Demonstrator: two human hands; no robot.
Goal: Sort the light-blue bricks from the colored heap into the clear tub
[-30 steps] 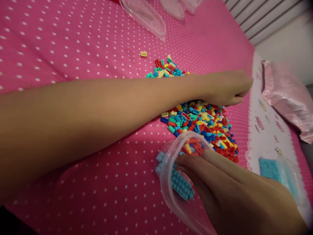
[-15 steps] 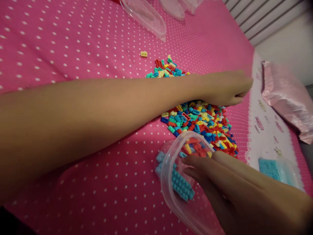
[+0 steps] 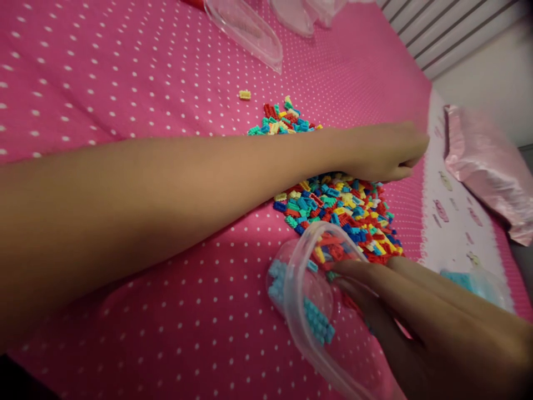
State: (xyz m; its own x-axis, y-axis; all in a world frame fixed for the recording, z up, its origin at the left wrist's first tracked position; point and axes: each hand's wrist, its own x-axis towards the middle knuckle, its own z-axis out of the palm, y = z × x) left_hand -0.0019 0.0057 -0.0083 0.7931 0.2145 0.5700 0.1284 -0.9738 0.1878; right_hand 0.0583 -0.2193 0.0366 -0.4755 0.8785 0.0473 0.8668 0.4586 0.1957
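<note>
right hand (image 3: pixel 416 316) eases back at the clear container (image 3: pixel 293 300) beside the brick pile (image 3: pixel 345 208)

the pile of small toy bricks — red, yellow, blue, green and cream — lies on the dotted pink sheet (image 3: pixel 166 311), its middle hidden under the left forearm (image 3: pixel 166 189). at the pile's far edge, the left hand (image 3: pixel 387 150) sits just as in the earlier frames, its visible fingers curled inward; whether they hold anything, i cannot tell.

just on the near side of the pile, the container lies with its mouth toward the right hand. compared with a second ago, the right fingertips have pulled back from deep in the mouth, and a small blue brick (image 3: pixel 312 266) now shows clear of them. thumb and index finger are close together; i cannot tell whether a brick is pinched between them. the container's rim has shifted slightly toward the right hand — the studded light-blue bricks (image 3: pixel 320 322) inside have moved only a little.

on the pile's far right, the blue block (image 3: pixel 456 279) in clear plastic is more covered by the right hand than earlier. beyond the pile, toward its upper left, a lone yellow brick (image 3: pixel 245 95) remains apart, with a clear plastic piece (image 3: pixel 250 33) farther off. the pink pillow (image 3: pixel 491 166) is well to the pile's right, unchanged.
</note>
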